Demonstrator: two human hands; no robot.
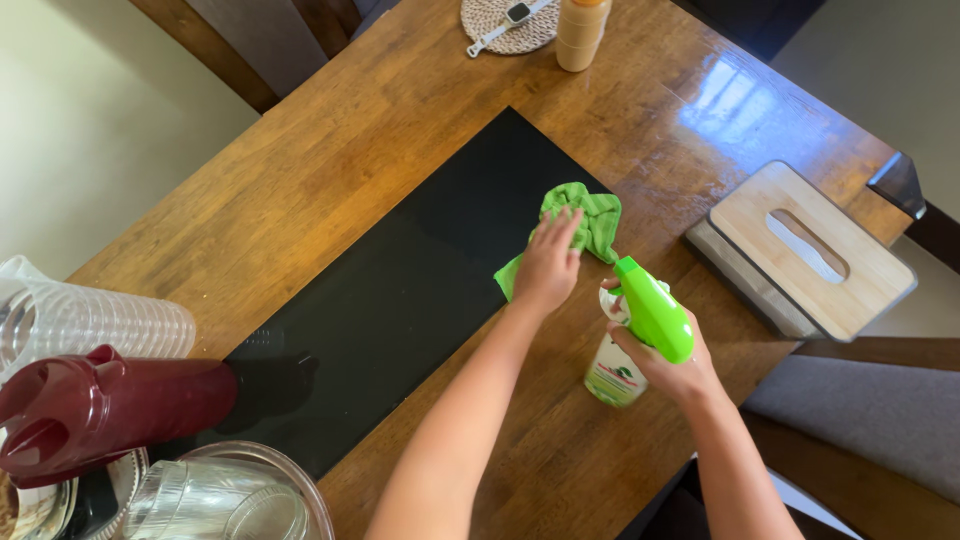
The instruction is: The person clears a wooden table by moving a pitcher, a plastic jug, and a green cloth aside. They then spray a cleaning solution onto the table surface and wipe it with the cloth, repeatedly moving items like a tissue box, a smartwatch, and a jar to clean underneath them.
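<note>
Cloth [580, 222] lies bunched at the far right edge of the black mat [400, 290], half on it and half on the bare wood of the desk [300, 170]. The left hand [548, 265] rests flat on the cloth, fingers spread, pressing rather than gripping. Just beside it the right hand [665, 360] is wrapped round a spray bottle [640, 335] with a green trigger head, nozzle towards the cloth.

To my eye the wiping would go best with the palm kept flat, so the cloth does not ball up.

Along the mat there is open room towards the near left corner, where a maroon jug [110, 405], stacked cups [100, 320] and a glass bowl [235, 495] crowd the edge. A wooden tissue box [810, 250] sits near the right edge.
</note>
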